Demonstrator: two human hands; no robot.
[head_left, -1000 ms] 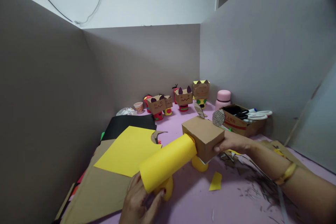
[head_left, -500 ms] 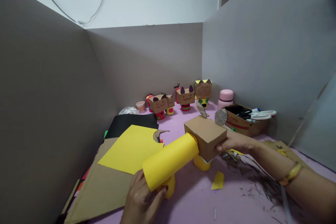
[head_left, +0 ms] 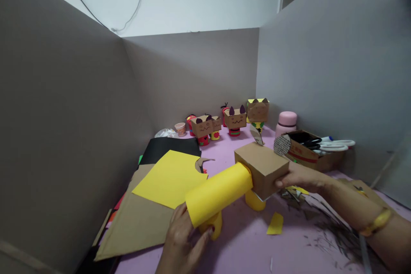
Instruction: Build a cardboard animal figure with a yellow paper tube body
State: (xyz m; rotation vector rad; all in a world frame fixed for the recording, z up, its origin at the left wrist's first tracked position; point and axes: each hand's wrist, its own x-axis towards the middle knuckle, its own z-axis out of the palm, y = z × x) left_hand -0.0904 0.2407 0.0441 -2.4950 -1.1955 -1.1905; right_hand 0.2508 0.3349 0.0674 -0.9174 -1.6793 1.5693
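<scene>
A cardboard box head (head_left: 261,162) with two cardboard ears is joined at its side to a yellow paper tube (head_left: 218,195), which lies aslant in the air. My left hand (head_left: 183,235) grips the lower left end of the tube, its thumb on a short yellow piece (head_left: 214,226) beneath. With fingers wrapped round the box's right corner, my right hand (head_left: 298,176) holds the head; some of its fingers are hidden behind it. Another short yellow piece (head_left: 255,200) shows under the box. Close by on the table lies a yellow scrap (head_left: 275,224).
Yellow paper (head_left: 168,177) and black paper (head_left: 173,147) lie over a cardboard sheet (head_left: 144,222) at left. Several box-headed figures (head_left: 235,120) stand at the back beside a paper cup (head_left: 180,129). At right are a pink bottle (head_left: 286,124), a box of scissors (head_left: 316,154) and scraps. Grey panels enclose the table.
The whole scene has shifted slightly to the right in view. Both hands keep the same hold on the tube and the box head.
</scene>
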